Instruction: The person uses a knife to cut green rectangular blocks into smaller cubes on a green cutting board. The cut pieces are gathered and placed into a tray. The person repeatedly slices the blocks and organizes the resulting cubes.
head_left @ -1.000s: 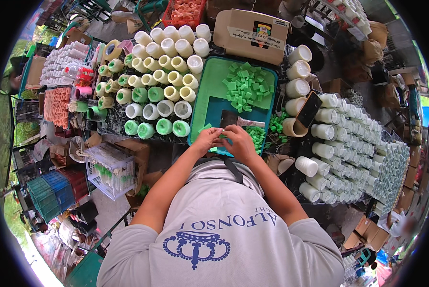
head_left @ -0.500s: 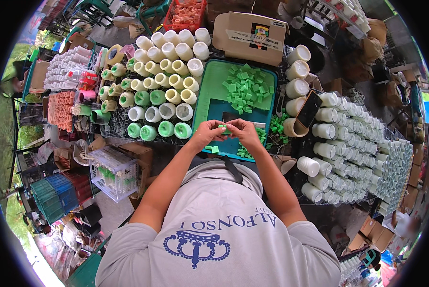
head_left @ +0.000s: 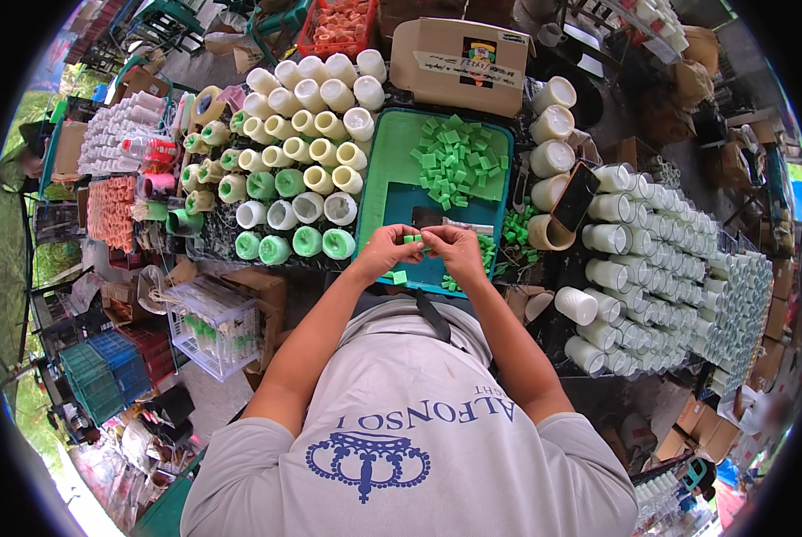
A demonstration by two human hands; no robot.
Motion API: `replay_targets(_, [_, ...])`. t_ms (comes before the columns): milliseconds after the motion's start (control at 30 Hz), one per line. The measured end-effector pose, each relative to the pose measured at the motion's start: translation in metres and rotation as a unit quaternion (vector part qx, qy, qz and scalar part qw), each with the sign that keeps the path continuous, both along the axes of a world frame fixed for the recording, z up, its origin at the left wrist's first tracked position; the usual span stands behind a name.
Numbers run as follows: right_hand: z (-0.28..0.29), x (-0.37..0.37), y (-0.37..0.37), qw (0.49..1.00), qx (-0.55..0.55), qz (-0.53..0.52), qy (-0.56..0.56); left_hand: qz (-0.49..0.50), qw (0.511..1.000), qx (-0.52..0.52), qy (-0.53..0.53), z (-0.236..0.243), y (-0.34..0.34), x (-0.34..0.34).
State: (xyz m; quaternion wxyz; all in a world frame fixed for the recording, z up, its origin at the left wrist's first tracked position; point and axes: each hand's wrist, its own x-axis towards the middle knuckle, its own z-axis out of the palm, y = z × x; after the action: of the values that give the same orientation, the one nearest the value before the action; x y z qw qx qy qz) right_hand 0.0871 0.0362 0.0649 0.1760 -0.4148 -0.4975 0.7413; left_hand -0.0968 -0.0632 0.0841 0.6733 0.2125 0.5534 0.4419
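My left hand (head_left: 390,251) and my right hand (head_left: 454,251) meet over the near part of a teal tray (head_left: 376,208). Between their fingertips is a small green wax-like block (head_left: 411,239); both hands are closed on it. Just beyond my fingers lies a tool with a dark end (head_left: 427,217) and a pale strip, partly hidden by my right hand. A heap of small green blocks (head_left: 459,161) fills the far side of the tray. Another green piece (head_left: 399,277) rests below my left hand, and more green blocks (head_left: 453,283) lie beside my right wrist.
Rows of white, cream and green candle-like cylinders (head_left: 307,125) stand left of the tray. Loose green bits (head_left: 519,224) and a column of cream cylinders (head_left: 553,157) are at its right. Many glass cups (head_left: 633,242) stand farther right. A cardboard box (head_left: 459,67) sits behind the tray.
The green block between my fingertips is turned slightly and shows more of its face. My hands stay nearly in place; the whole view has shifted a little.
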Motion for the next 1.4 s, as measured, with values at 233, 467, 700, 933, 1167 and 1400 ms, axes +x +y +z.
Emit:
replay_targets(233, [-0.009,0.001,0.004,0.999,-0.014,0.015,0.025,0.033,0.998,-0.028,-0.043,-0.003,-0.003,0.004])
replay_targets(467, [0.010,-0.001,0.000,0.962,0.238,0.057,-0.119,0.012,0.989,-0.035,0.144,-0.009,0.004,0.014])
replay_targets(700, [-0.019,0.001,-0.003,0.997,0.036,-0.064,-0.032,0.075,0.987,-0.015,0.139,0.001,0.005,0.017])
replay_targets(933, [-0.061,-0.003,0.001,0.946,-0.290,-0.097,0.108,-0.095,0.883,0.140,0.439,0.039,0.025,0.041])
replay_targets(1167, [-0.042,-0.003,0.018,0.872,-0.432,-0.126,0.192,0.028,0.920,0.176,0.349,0.045,0.035,0.043])
replay_targets(1400, [-0.052,0.012,0.065,0.896,-0.393,-0.145,0.147,-0.078,0.869,0.079,0.482,-0.004,-0.026,-0.001])
